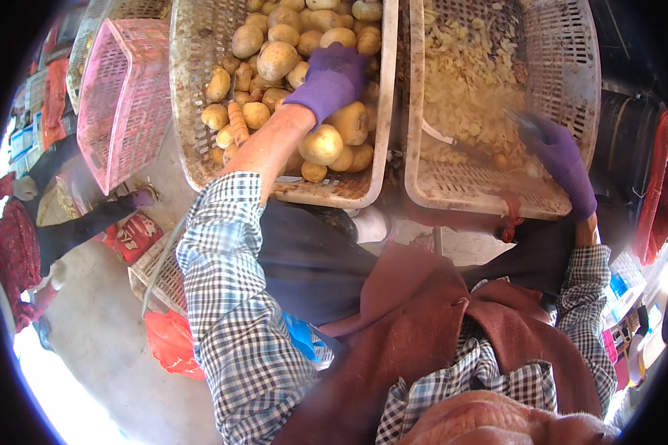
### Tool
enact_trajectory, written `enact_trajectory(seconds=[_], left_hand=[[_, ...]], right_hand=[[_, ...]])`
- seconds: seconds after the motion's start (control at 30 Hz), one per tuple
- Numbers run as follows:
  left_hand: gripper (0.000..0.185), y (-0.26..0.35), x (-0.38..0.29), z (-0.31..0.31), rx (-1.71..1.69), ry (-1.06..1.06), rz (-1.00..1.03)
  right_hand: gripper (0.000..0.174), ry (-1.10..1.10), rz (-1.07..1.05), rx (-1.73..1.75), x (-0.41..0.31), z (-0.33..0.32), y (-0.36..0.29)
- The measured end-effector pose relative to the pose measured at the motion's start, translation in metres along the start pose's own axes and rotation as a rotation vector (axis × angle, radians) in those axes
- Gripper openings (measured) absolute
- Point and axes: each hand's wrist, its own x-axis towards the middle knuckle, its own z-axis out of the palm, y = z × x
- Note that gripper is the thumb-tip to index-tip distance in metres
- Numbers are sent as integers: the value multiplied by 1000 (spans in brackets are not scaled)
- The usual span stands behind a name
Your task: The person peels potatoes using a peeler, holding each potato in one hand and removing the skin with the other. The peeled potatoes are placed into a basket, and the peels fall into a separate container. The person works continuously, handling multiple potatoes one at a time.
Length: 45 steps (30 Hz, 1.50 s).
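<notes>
My left hand (334,75), in a purple knit glove, reaches palm down among the potatoes (278,60) in a dirty pale plastic crate (387,100). Its fingertips are hidden, so any grip is unclear. Just left of my forearm lies a ribbed brown cylinder (237,123), perhaps a tool handle. My right hand (554,147), also gloved in purple, is over the near right part of a second crate (559,83). Motion blurs its fingers; a dark pointed shape shows at their tips. Below them lie many pale yellow potato pieces (467,83) and a curved pale strip (437,132).
An empty-looking pink plastic crate (125,100) stands left of the potatoes. Nearer are a small pale basket (156,272) and a red plastic bag (170,342). Another person (19,245) is at far left. Red netting (657,189) hangs at right.
</notes>
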Motion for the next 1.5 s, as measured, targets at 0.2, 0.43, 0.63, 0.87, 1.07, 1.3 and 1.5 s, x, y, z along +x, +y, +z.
enact_trajectory(seconds=[0.2,0.43,0.63,0.87,1.07,1.3,1.5], left_hand=[[32,6,10,5,82,-27,-39],[37,14,-2,-13,-11,-23,-207],[38,9,19,6,-196,-28,-313],[47,-25,8,9,-653,197,-316],[81,-10,-6,-11,-518,77,-255],[78,-40,-40,-41,-731,243,-240],[48,-122,-72,-65,-486,172,-369]], right_hand=[[45,-9,23,15,-3,0,-10],[43,4,48,-19,-3,0,-6],[43,-5,-12,-19,-1,3,-2],[42,0,-42,-50,-4,0,0],[40,9,-66,-48,-6,0,-9],[39,5,-103,-136,-11,-5,-9],[39,-15,-210,-178,-13,2,-9]])
